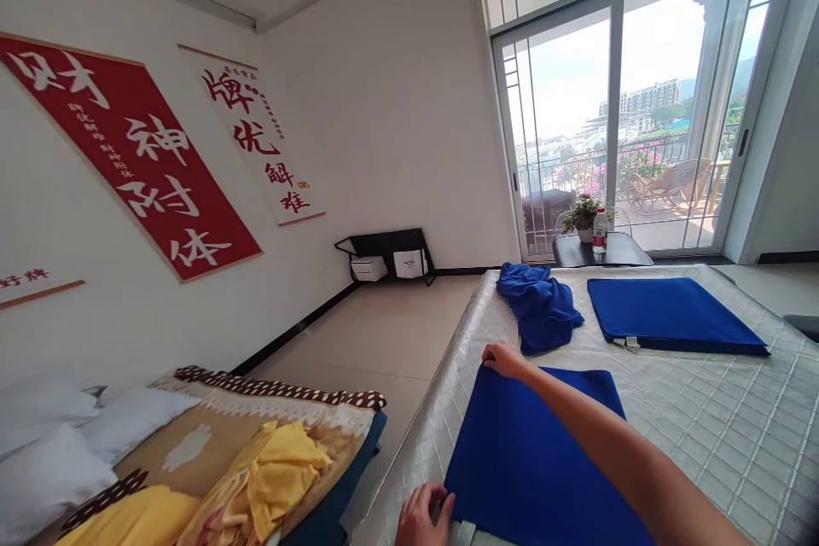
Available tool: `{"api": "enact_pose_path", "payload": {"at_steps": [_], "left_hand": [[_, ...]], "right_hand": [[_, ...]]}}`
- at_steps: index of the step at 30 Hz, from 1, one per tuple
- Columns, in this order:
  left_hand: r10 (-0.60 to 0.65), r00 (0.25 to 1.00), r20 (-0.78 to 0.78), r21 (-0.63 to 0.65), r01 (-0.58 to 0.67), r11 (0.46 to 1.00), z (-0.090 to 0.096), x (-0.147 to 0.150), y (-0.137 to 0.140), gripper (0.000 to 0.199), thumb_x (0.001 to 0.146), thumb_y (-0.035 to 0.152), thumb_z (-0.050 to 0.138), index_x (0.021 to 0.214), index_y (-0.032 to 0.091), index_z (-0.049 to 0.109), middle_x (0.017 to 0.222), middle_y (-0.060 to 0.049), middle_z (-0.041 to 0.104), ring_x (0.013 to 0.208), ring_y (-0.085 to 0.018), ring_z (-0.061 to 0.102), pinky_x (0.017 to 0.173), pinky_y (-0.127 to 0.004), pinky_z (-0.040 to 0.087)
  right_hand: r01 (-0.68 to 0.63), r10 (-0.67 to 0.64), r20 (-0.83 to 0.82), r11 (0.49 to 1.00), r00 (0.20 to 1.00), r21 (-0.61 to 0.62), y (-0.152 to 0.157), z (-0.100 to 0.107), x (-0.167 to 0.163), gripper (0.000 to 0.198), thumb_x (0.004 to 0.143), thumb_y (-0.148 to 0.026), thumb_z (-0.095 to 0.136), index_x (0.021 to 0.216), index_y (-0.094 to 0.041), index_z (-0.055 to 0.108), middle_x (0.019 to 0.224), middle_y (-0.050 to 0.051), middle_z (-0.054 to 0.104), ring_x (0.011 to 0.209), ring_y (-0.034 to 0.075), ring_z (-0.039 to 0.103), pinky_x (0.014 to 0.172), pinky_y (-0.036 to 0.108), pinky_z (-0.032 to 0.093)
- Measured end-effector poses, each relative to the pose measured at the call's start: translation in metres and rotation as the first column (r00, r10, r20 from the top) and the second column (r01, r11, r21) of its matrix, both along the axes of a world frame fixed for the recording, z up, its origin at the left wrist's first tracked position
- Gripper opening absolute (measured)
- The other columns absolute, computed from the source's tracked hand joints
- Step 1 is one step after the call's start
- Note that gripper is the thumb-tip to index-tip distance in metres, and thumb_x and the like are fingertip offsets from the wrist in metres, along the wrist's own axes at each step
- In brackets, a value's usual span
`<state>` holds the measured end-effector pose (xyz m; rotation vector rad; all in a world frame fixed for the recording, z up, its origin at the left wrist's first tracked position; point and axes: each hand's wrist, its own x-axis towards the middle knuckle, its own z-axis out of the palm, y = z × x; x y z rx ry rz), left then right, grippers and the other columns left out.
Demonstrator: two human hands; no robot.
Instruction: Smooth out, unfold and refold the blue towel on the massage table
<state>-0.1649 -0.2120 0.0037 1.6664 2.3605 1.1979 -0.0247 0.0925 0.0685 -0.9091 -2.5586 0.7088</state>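
A flat, square blue cloth (525, 452) lies on the quilted mattress (697, 409), a small white tag showing at its near left edge. My right hand (505, 360) reaches across it, fingers closed on the far left corner. At the near left corner, my left hand (426, 516) pinches the edge between thumb and fingers. My right forearm covers part of the cloth, and its near side runs out of view. Beyond it are a crumpled blue cloth (541, 307) and a neat flat stack of blue cloths (675, 316) with white tags.
On the left, a lower bed (221, 435) carries white pillows (144, 418) and yellow bedding (285, 478). A floor gap separates it from the mattress. A black table (601, 250) with a plant (582, 217) and bottle (600, 232) stands behind, before sliding glass doors (563, 119).
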Motion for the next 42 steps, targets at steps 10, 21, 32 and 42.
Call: {"api": "enact_pose_path", "payload": {"at_steps": [10,21,32,42], "left_hand": [[0.064,0.987,0.148,-0.271,-0.022,0.962,0.012,0.008,0.004,0.027,0.086,0.029,0.049,0.101,0.018,0.068,0.1,-0.008,0.074,0.098,-0.025,0.068,0.09,-0.033,0.049],[-0.018,0.961,-0.275,0.002,0.019,1.0,0.012,0.017,-0.013,0.035,0.093,0.025,0.04,0.105,0.02,0.072,0.103,-0.009,0.074,0.098,-0.027,0.069,0.087,-0.042,0.056],[0.183,0.64,-0.747,0.397,0.208,0.894,0.158,0.022,-0.025,0.046,0.098,0.016,0.035,0.141,0.021,0.048,0.114,-0.01,0.068,0.1,-0.023,0.065,0.092,-0.037,0.05],[-0.026,0.434,-0.901,0.235,0.538,0.81,0.256,0.07,-0.033,0.037,0.098,0.012,0.039,0.125,0.025,0.06,0.111,-0.007,0.067,0.103,-0.02,0.063,0.089,-0.032,0.05]], "right_hand": [[-0.14,0.159,-0.269,0.986,0.95,0.09,-0.021,0.077,0.052,0.021,0.087,-0.028,0.062,0.102,-0.021,0.074,0.099,0.005,0.074,0.089,0.019,0.068,0.084,0.03,0.051],[-0.167,0.23,-0.333,0.964,0.915,0.207,-0.079,0.137,0.115,0.017,0.088,-0.03,0.063,0.094,-0.021,0.075,0.092,0.004,0.073,0.084,0.018,0.067,0.081,0.03,0.051],[0.095,0.037,-0.57,0.975,0.821,0.201,-0.13,0.196,0.221,0.025,0.089,-0.045,0.062,0.1,-0.027,0.073,0.099,0.002,0.072,0.091,0.02,0.066,0.079,0.032,0.052],[0.414,-0.18,-0.774,0.903,0.608,0.115,-0.189,0.197,0.319,0.027,0.083,-0.051,0.069,0.096,-0.027,0.073,0.094,0.004,0.071,0.087,0.021,0.065,0.076,0.034,0.055]]}}
